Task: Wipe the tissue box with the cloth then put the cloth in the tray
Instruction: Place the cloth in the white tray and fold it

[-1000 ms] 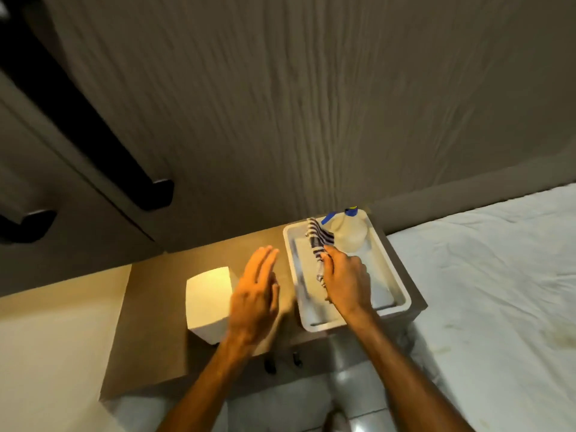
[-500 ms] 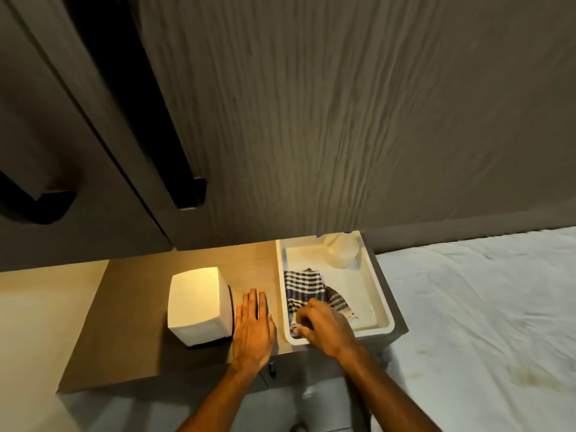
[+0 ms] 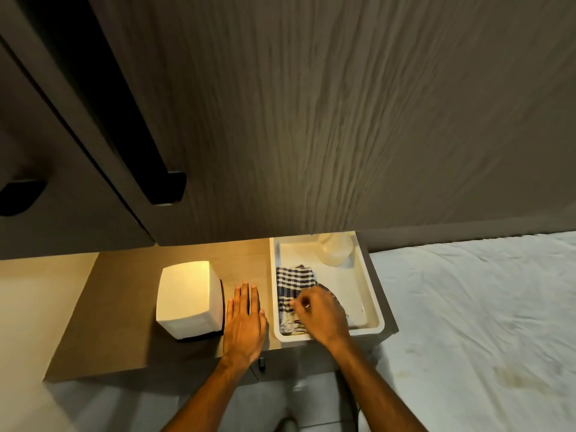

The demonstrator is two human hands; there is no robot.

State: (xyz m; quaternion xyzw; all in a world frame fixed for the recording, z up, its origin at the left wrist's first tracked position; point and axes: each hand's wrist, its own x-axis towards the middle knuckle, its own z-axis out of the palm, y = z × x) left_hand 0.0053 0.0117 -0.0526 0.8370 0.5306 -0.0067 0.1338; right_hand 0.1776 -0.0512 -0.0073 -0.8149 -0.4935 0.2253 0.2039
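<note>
On the wooden shelf (image 3: pixel 124 307), head view, we take the white tray (image 3: pixel 371 285) as our landmark. We see the checked cloth (image 3: pixel 293 282) lying inside the tray, along its left wall, partly bunched under our right hand (image 3: pixel 322 318). Our right hand sits over the tray's near left corner, fingers curled down onto the cloth, thumb and forefinger pinched close; we cannot tell for sure if fabric is actually gripped between them or only touched. Our left hand (image 3: pixel 244 325) lies just left of the tray, flat on the shelf, palm down, fingers straight and together, holding nothing. Further left of the tray, just beyond our left hand, stands the white tissue box (image 3: pixel 187 294), upright on a dark base, close to the hand's edge but we cannot tell whether they touch. At the tray's far end we see a pale bottle (image 3: pixel 335 251), top cut off by the dark wood-grain panel (image 3: pixel 311 120) above. Right of the tray spreads a white bedsheet (image 3: pixel 483 322). Left of the tray, high up, black cabinet handles (image 3: pixel 162 182) show.
</note>
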